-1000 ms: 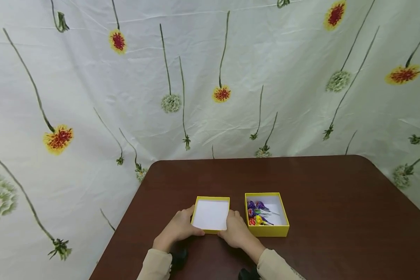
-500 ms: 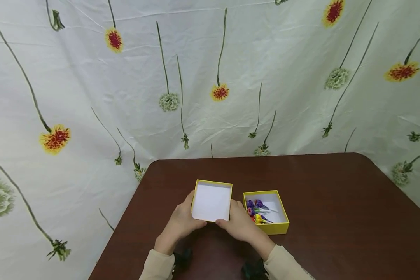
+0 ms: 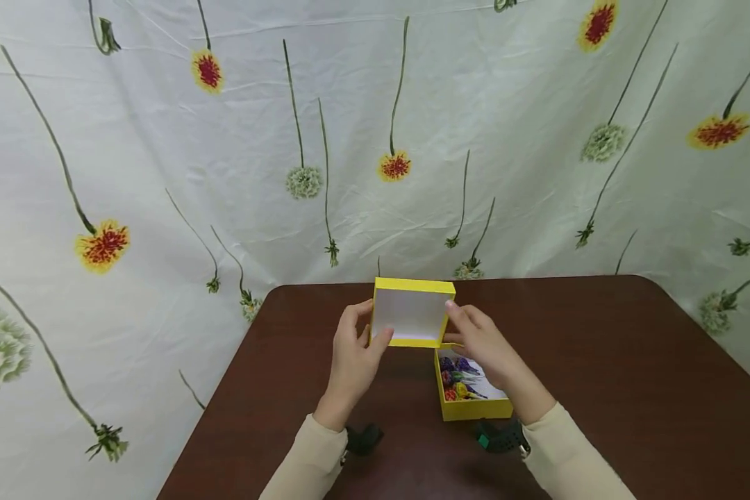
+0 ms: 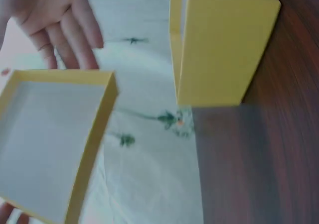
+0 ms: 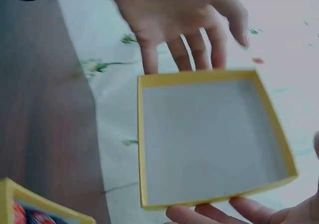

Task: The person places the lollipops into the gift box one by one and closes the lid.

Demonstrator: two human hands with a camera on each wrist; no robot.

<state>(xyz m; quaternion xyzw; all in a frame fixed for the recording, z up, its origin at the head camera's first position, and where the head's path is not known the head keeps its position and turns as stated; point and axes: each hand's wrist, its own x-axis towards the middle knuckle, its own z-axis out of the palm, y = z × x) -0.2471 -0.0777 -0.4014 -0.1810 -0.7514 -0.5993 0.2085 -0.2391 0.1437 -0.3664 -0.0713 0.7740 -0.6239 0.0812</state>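
Note:
A shallow yellow box lid point(image 3: 410, 314) with a white inside is held up above the table, its hollow side towards me. My left hand point(image 3: 352, 364) grips its left edge, thumb over the front corner and fingers behind. At the opposite edge my right hand point(image 3: 492, 351) holds it, thumb at the upper corner. Just beneath the lid's right side stands an uncovered yellow box point(image 3: 476, 411), its far rim partly hidden. Wrapped lollipops point(image 3: 456, 380), purple, red and yellow, lie along its left side. In the right wrist view, the lid point(image 5: 214, 134) spans between both hands.
The brown table point(image 3: 600, 368) extends around the box, with its far edge just behind the raised lid. A white flowered cloth point(image 3: 362, 125) hangs beyond. Dark wrist devices point(image 3: 500, 437) sit under both wrists.
Both hands have lifted the lid off the table and carried it up and to the right. It has tilted to stand nearly upright. The box with the lollipops has stayed put.

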